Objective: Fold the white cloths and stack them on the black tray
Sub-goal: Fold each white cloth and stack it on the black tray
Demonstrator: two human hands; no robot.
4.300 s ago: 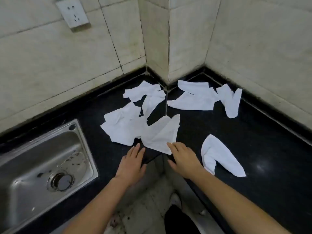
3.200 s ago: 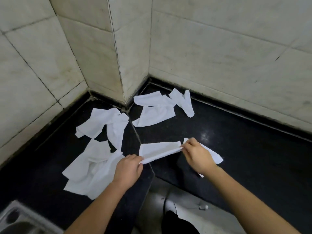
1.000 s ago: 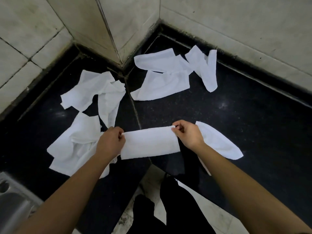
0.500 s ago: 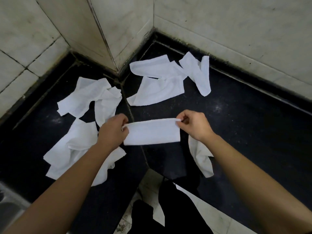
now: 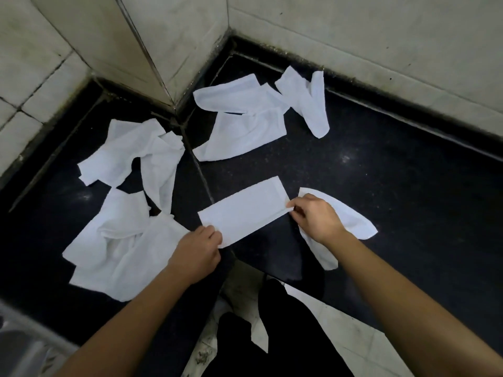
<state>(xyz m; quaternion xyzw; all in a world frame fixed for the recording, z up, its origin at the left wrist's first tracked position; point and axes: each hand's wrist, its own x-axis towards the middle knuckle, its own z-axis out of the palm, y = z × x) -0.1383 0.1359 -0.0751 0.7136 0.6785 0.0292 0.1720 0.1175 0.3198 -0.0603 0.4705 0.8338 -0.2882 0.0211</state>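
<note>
Hands hold the two ends of a folded cloth (image 5: pixel 242 210), a long flat strip that lies slantwise on the black counter (image 5: pixel 394 172), across the seam where its two slabs meet. The left hand (image 5: pixel 197 251) grips the near-left end, fingers curled over the edge. The right hand (image 5: pixel 315 216) pinches the far-right end between thumb and fingertips. A loose cloth (image 5: pixel 351 213) lies just behind the right hand and runs under the wrist. Left of the strip a crumpled heap of cloths (image 5: pixel 119 246) spreads over the counter, close beside the left hand, with a rumpled cloth (image 5: pixel 130 156) beyond it toward the tiled wall (image 5: pixel 353 36). Near the wall's corner lie two overlapping cloths (image 5: pixel 245 123), and a narrow doubled cloth (image 5: pixel 313 104) touches them. Dark-clad legs (image 5: pixel 272 336) stand below the counter edge. A blurred sink rim (image 5: pixel 24 352) shows at bottom left.
</note>
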